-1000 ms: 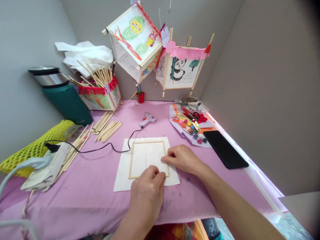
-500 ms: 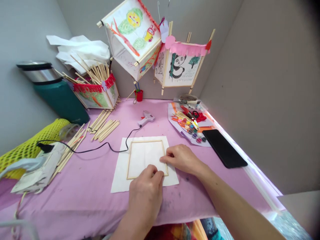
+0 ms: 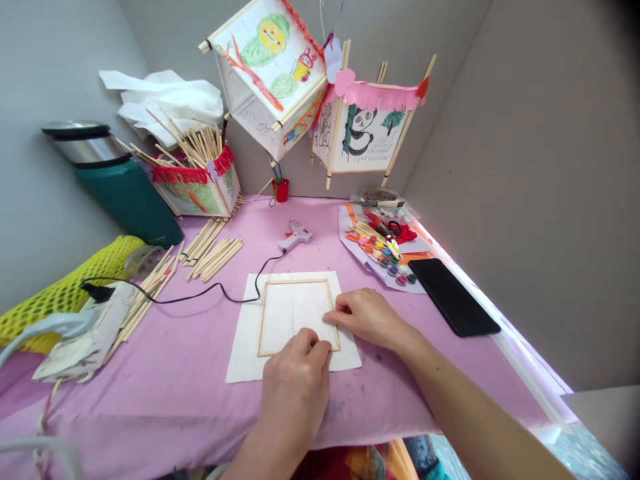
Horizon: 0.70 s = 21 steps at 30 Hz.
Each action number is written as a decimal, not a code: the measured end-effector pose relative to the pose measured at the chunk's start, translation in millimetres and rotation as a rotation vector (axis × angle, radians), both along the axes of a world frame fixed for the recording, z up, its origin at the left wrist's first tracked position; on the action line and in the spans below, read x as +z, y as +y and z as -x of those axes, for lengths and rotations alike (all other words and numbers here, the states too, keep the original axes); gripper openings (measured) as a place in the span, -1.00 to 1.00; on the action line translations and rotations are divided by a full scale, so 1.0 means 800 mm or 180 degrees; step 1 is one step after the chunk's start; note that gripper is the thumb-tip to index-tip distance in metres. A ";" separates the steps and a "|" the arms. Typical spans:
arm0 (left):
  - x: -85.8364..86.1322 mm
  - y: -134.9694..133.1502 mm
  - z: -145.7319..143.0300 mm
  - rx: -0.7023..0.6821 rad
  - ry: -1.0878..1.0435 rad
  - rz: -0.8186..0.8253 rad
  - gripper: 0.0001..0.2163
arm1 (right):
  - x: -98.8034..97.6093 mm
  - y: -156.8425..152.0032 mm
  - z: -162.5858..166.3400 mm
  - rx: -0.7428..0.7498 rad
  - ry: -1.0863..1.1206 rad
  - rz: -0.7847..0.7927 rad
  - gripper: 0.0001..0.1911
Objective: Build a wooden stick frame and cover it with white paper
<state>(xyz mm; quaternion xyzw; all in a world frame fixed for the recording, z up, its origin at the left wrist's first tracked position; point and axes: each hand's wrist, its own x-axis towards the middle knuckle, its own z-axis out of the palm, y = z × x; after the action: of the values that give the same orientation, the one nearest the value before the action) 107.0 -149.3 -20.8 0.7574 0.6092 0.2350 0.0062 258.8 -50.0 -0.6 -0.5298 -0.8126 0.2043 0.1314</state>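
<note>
Left hand (image 3: pixel 295 383) is being curled over the near edge of a stick frame (image 3: pixel 297 282), its grip hidden by the knuckles, while the right hand (image 3: pixel 367 319) is being held narrow, fingertips laid on the frame's right side. The frame is being pressed flat on a paper sheet (image 3: pixel 243 353) on the table (image 3: pixel 150 407). It is judged light and stiff but fragile at its corners, so it is best taken by the long sides. Farther off, a glue gun (image 3: pixel 295 235) and loose sticks (image 3: pixel 215 259) are being carried by the table, and a panda lantern (image 3: pixel 363 127) is being hung near the wall.
</note>
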 end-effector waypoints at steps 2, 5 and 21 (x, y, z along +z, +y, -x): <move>-0.001 -0.001 0.000 -0.0001 -0.0009 -0.0012 -0.82 | 0.000 0.000 0.001 -0.0001 -0.0006 -0.0004 -0.64; -0.003 -0.003 -0.001 0.0000 -0.0057 -0.0020 -0.83 | -0.001 0.000 0.001 0.0001 -0.0007 0.0008 -0.64; 0.055 0.034 0.124 0.0924 -0.0631 -0.0846 -0.84 | 0.016 0.026 -0.001 -0.0629 0.1517 0.0182 -0.73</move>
<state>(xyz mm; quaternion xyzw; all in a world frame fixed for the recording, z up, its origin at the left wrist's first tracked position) 7.7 -122.0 23.0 0.6290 0.6720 0.3850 -0.0677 259.6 -29.5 12.5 -0.5470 -0.6969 0.3325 0.3235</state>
